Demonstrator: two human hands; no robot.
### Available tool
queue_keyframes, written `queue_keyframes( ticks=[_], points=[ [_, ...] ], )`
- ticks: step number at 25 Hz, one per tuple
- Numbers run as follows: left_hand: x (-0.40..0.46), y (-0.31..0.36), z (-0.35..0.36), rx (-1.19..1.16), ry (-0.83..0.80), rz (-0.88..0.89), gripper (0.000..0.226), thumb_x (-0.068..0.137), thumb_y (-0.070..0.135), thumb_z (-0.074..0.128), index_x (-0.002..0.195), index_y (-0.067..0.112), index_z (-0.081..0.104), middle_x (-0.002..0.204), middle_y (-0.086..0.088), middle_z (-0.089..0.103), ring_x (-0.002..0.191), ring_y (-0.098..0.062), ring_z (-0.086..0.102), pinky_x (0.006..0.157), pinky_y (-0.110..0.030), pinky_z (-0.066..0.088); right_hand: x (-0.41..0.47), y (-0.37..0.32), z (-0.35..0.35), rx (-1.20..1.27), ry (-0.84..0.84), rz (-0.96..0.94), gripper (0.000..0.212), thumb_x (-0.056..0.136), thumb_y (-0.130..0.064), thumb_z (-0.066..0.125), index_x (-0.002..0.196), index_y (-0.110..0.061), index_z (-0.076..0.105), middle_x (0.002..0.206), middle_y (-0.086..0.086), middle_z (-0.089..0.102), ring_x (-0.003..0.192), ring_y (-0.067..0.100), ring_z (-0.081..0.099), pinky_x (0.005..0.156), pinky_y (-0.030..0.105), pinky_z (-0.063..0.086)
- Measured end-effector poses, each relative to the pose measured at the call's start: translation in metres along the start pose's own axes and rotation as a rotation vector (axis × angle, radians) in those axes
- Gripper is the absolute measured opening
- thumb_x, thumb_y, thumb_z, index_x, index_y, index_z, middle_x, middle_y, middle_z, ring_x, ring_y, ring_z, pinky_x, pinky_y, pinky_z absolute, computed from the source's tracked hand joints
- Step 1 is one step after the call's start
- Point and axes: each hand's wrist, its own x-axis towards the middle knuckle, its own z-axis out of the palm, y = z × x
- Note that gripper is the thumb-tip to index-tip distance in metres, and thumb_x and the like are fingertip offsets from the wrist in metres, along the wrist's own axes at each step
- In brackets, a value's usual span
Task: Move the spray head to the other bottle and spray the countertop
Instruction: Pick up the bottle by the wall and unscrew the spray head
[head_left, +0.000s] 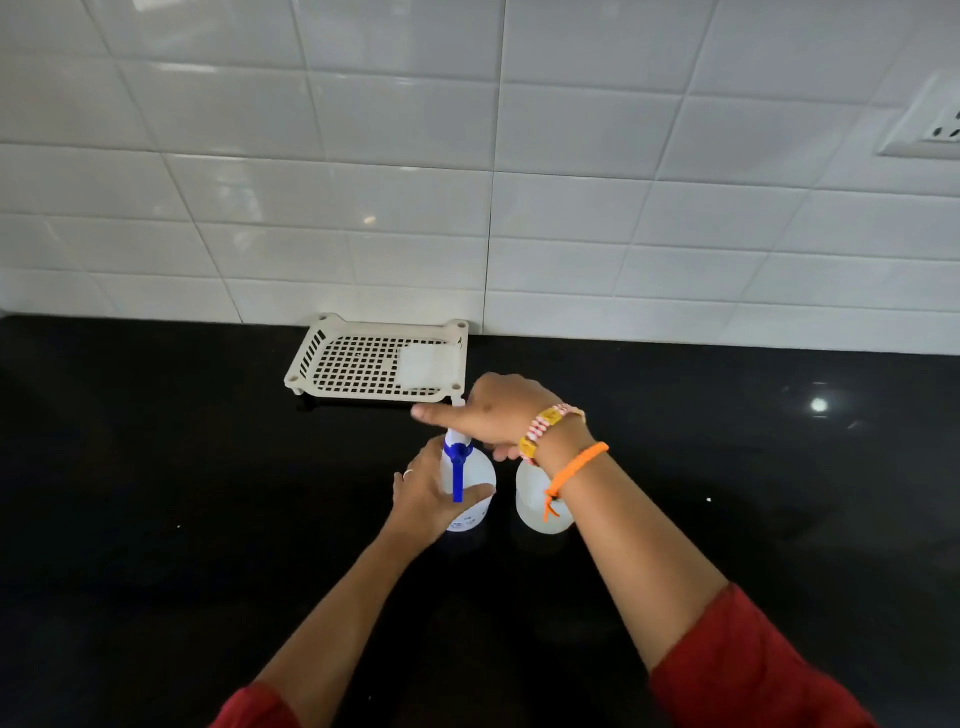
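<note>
Two translucent white bottles stand side by side on the black countertop (208, 467). The left bottle (475, 475) carries the spray head (457, 457), white with a blue collar and a blue trigger hanging down its front. My left hand (426, 499) wraps around this bottle's body from the left. From above, my right hand (493, 415) grips the top of the spray head, index finger pointing left. The right bottle (535, 506) stands partly hidden under my right wrist, so its neck is not visible.
A cream perforated plastic tray (363, 364) on short legs sits against the white tiled wall (467, 182), just behind the bottles, with a pale square pad (428, 364) in its right end. A wall socket (940, 124) is at the upper right.
</note>
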Motion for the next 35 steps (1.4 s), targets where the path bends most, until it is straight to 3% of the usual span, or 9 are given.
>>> queue_keyframes(
  ticks=[7,12,16,18,21,25,27,31,35],
  points=[
    [-0.001,0.010,0.016,-0.240,0.046,-0.043,0.050,0.082,0.030,0.068,0.123,0.022,0.040,0.118,0.002,0.050,0.115,-0.012,0.044,0.096,-0.031,0.041,0.021,-0.025,0.002,-0.417,-0.043,-0.062,0.027,0.077,-0.026,0.070,0.094,-0.007,0.061,0.077,0.006,0.057,0.079,0.023,0.058,0.074,0.031,0.053],
    [-0.001,-0.001,0.002,-0.197,-0.127,0.058,0.052,0.074,0.046,0.064,0.120,0.026,0.050,0.116,0.002,0.059,0.112,-0.012,0.053,0.102,-0.044,0.044,0.014,-0.019,-0.004,-0.710,-0.126,-0.418,0.009,0.080,-0.011,0.067,0.086,-0.004,0.068,0.085,0.012,0.066,0.076,0.023,0.055,0.064,0.029,0.046],
    [0.006,0.007,-0.003,0.029,-0.116,0.031,0.066,0.079,0.038,0.068,0.134,0.024,0.033,0.122,0.008,0.036,0.117,-0.010,0.025,0.110,-0.040,0.024,0.005,0.003,-0.007,-0.843,0.127,-0.547,0.034,0.086,-0.016,0.058,0.117,-0.030,0.064,0.127,0.003,0.054,0.129,0.031,0.035,0.099,0.041,0.037],
    [0.004,0.005,0.001,-0.086,-0.034,0.029,0.068,0.072,0.041,0.072,0.128,0.022,0.039,0.122,0.008,0.043,0.116,-0.010,0.034,0.107,-0.040,0.032,-0.008,0.011,-0.001,-0.752,0.339,-0.361,0.041,0.085,-0.024,0.060,0.126,-0.028,0.054,0.127,0.008,0.048,0.120,0.031,0.040,0.091,0.039,0.039],
    [-0.005,0.007,0.006,-0.236,0.061,-0.034,0.065,0.065,0.046,0.072,0.120,0.025,0.045,0.114,0.008,0.056,0.109,-0.012,0.053,0.089,-0.035,0.049,-0.023,0.004,0.018,-0.366,0.332,-0.039,0.027,0.089,-0.031,0.051,0.111,-0.016,0.057,0.098,0.007,0.058,0.093,0.027,0.059,0.066,0.032,0.041],
    [-0.011,0.013,0.007,-0.136,0.127,-0.015,0.058,0.066,0.057,0.054,0.114,0.026,0.048,0.098,0.008,0.060,0.095,-0.012,0.061,0.066,-0.024,0.046,-0.012,-0.011,0.038,-0.204,0.378,-0.026,0.046,0.086,-0.053,0.050,0.098,-0.008,0.054,0.086,0.008,0.055,0.075,0.025,0.053,0.059,0.031,0.036],
    [-0.013,0.012,0.006,-0.182,0.113,-0.041,0.050,0.070,0.045,0.068,0.112,0.029,0.048,0.102,0.011,0.059,0.099,-0.011,0.058,0.078,-0.030,0.050,-0.007,-0.008,0.033,-0.265,0.282,-0.194,0.037,0.086,-0.032,0.061,0.115,-0.012,0.049,0.090,0.007,0.054,0.078,0.025,0.057,0.060,0.032,0.040],
    [-0.009,0.007,0.002,-0.251,0.028,-0.021,0.057,0.071,0.030,0.078,0.119,0.026,0.049,0.112,0.010,0.059,0.108,-0.010,0.054,0.094,-0.030,0.044,0.003,0.018,0.005,-0.129,0.111,-0.342,0.093,0.079,0.004,0.060,0.148,-0.029,0.007,0.094,0.012,0.067,0.078,0.027,0.063,0.070,0.037,0.053],
    [-0.008,0.010,0.003,-0.276,0.028,-0.011,0.051,0.075,0.023,0.076,0.118,0.024,0.049,0.109,0.007,0.058,0.107,-0.012,0.053,0.091,-0.027,0.043,0.000,0.024,0.008,-0.199,0.218,-0.404,0.034,0.083,0.000,0.058,0.107,-0.022,0.070,0.109,0.001,0.054,0.102,0.016,0.041,0.079,0.030,0.044]
  ],
)
